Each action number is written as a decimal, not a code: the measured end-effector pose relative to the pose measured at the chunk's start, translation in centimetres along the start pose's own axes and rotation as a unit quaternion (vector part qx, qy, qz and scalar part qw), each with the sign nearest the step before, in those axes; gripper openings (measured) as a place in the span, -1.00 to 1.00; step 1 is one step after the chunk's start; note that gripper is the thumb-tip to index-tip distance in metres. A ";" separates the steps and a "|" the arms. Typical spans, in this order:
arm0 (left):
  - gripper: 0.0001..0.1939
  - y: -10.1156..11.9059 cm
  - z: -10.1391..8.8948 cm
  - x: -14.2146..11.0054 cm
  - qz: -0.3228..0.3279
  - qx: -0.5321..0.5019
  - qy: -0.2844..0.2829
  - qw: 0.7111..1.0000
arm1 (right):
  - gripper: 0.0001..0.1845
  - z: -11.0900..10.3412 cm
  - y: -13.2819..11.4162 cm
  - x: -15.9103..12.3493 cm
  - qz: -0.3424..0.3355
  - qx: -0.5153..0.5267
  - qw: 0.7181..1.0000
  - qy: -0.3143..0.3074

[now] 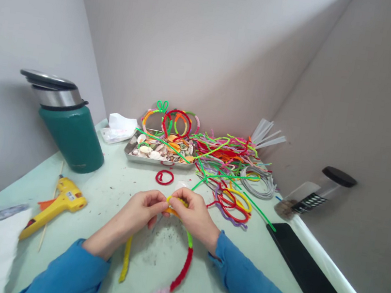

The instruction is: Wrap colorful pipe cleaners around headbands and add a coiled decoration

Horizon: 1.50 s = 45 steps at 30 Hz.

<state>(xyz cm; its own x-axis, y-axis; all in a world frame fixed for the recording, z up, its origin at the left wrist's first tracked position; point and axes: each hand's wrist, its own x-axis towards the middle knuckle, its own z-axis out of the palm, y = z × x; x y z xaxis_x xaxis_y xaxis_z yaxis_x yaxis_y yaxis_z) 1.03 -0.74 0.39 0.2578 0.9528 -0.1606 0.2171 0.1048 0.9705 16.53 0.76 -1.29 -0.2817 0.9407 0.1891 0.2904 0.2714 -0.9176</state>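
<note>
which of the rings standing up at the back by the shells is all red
The middle ring, red all round; the rings either side mix several colours.

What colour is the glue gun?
The glue gun is mostly yellow, seen best in the head view.

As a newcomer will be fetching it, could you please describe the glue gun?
Find the green bottle on the left. Just in front lies the glue gun, across a thin stick. Its yellow pistol shape and orange trigger set it apart.
</note>
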 end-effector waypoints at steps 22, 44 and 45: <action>-0.67 0.4 0.2 -0.1 -0.058 -0.047 0.032 0.997 | -0.89 -0.6 0.3 0.6 0.012 0.005 1.000 -0.028; -0.68 0.1 0.0 0.2 -0.066 0.006 0.030 0.997 | -0.84 -0.3 0.2 0.4 0.004 0.018 0.999 -0.044; -0.69 0.1 0.0 0.2 -0.067 0.003 0.027 0.997 | -0.84 -0.3 0.2 0.4 0.004 0.018 0.999 -0.043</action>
<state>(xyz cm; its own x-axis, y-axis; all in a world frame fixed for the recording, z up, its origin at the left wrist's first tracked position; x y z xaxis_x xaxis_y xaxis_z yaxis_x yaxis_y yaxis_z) 1.11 -0.57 0.44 0.1758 0.9440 -0.2792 0.2515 0.2311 0.9399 16.72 1.27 -1.34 -0.3571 0.9214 0.1534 0.2596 0.2556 -0.9313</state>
